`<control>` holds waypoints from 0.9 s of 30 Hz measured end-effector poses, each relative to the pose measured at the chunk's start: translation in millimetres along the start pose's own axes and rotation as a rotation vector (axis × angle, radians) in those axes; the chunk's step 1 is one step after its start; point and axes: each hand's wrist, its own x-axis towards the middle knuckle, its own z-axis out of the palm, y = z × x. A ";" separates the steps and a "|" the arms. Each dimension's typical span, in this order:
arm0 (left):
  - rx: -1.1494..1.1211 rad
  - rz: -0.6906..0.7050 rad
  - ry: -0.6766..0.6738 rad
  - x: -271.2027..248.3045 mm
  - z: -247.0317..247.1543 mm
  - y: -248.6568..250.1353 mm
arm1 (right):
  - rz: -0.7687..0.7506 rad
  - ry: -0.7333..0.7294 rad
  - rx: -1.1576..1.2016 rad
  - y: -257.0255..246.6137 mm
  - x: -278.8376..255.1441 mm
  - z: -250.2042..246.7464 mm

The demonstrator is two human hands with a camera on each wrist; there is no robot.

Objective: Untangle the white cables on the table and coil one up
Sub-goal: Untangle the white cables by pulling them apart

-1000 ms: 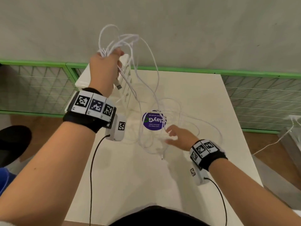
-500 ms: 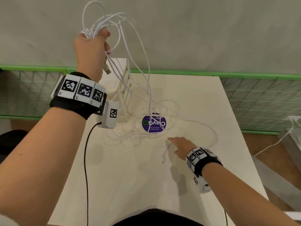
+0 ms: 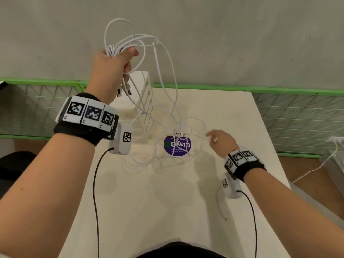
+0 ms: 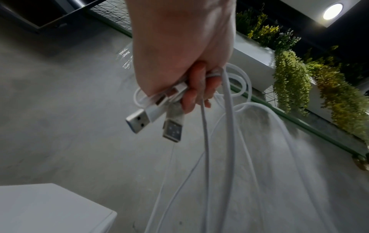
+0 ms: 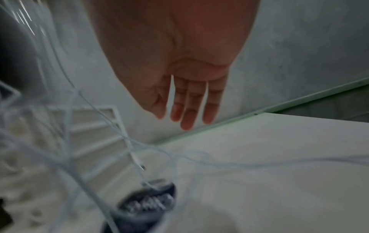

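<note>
From the head camera, the left hand [image 3: 113,69] is raised high above the far left part of the table [image 3: 167,202], fist clenched around a bunch of white cables [image 3: 130,41]; loops stick up above the knuckles and two plugs [image 3: 123,91] dangle below the fist. Long strands drop from that hand down to the tabletop, where the rest of the cables lie in a loose tangle over and around a round purple sticker [image 3: 177,146]. Behind the strands, on the far left of the table, stands a white rack [image 3: 145,101]. The right hand [image 3: 221,141] hovers low over the table just right of the sticker, fingers pointing left toward the tangle; whether it touches a strand I cannot tell from here. Over to the left wrist camera: the left hand [image 4: 179,52] has its fingers [image 4: 196,88] curled tight round the cables [image 4: 206,141], and two metal-tipped plugs [image 4: 147,118] poke out beneath the fist while the strands hang down, blurred. Now the right wrist camera: the right hand [image 5: 179,63] is spread flat with straight fingers [image 5: 191,107], holding nothing, above blurred cables [image 5: 111,123], a small connector [image 5: 137,162], the sticker [image 5: 147,203] and the rack [image 5: 95,124] on the left.
</note>
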 end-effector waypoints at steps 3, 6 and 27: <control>-0.025 0.041 -0.058 -5.4 2.8 6.8 | -0.215 0.096 0.362 -49.4 12.3 -11.2; -0.068 0.068 -0.090 -10.5 4.4 12.6 | -0.332 -0.010 0.448 -92.6 20.4 -15.5; -0.042 -0.051 0.291 -13.3 -2.2 -4.1 | 0.076 -0.043 0.252 20.9 -4.9 -5.3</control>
